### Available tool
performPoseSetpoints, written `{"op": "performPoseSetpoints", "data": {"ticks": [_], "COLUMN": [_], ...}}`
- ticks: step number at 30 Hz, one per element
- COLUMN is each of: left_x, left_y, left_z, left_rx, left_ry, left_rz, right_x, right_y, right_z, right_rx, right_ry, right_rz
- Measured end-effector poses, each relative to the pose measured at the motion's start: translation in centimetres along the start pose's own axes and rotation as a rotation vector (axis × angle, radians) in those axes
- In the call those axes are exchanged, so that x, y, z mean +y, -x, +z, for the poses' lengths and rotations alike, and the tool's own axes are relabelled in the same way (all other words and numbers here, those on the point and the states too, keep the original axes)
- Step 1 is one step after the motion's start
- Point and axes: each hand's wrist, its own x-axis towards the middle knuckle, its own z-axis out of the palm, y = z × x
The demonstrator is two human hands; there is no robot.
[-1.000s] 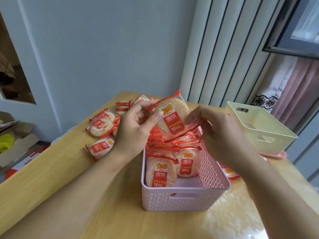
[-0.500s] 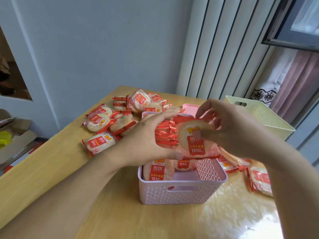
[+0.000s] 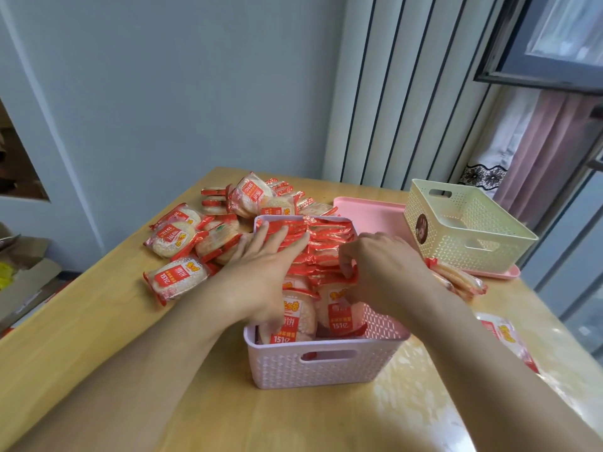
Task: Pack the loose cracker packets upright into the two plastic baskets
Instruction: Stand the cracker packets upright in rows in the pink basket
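L hand flat, pressing packed row; R hand pinches packet into pink basket. Risk: row springs back, packet tilts.

A lived-in home room: a wooden table under the hands, pink curtains with lace trim beyond the right hand, cardboard boxes on the floor left of the left hand.

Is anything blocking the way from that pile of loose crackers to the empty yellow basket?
Partly. The pink basket and both hands, left hand and right hand, sit between the loose packets and the yellow basket, whose open top is uncovered.
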Motion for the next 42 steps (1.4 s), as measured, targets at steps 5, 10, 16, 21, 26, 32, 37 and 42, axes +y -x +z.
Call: {"op": "performPoseSetpoints", "data": {"ticks": [5, 10, 16, 21, 26, 32, 37, 42], "left_x": [0.0, 0.8, 0.8, 5.9, 15.1, 22.0, 22.0, 22.2], "left_y": [-0.1, -0.1, 0.6, 0.3, -2.2, -5.4, -8.1, -8.5], "left_z": [0.4, 1.2, -0.3, -3.6, -2.4, 2.0, 4.8, 6.0], "left_rx": [0.009, 0.078, 0.016, 0.254, 0.063, -0.227, -0.193, -0.052], "left_ry": [0.016, 0.01, -0.002, 0.166, 0.043, -0.502, -0.353, -0.258], "left_rz": [-0.064, -0.114, -0.107, 0.112, 0.296, 0.114, -0.007, -0.009], "right_x": [-0.2, 0.2, 6.9, 11.9, 15.2, 16.8, 18.9, 21.9], "right_y": [-0.2, 0.1, 1.8, 3.3, 5.1, 7.1, 8.9, 9.4], "right_z": [0.6, 0.7, -3.1, 0.3, 3.3, 5.3, 4.7, 2.5], "right_rx": [0.04, 0.053, 0.028, -0.263, -0.446, -0.318, -0.225, -0.169], "right_ry": [0.064, -0.025, -0.331, -0.242, -0.21, -0.291, -0.331, -0.628], "right_rz": [-0.031, -0.019, 0.169, 0.269, 0.301, 0.223, 0.206, 0.364]}}
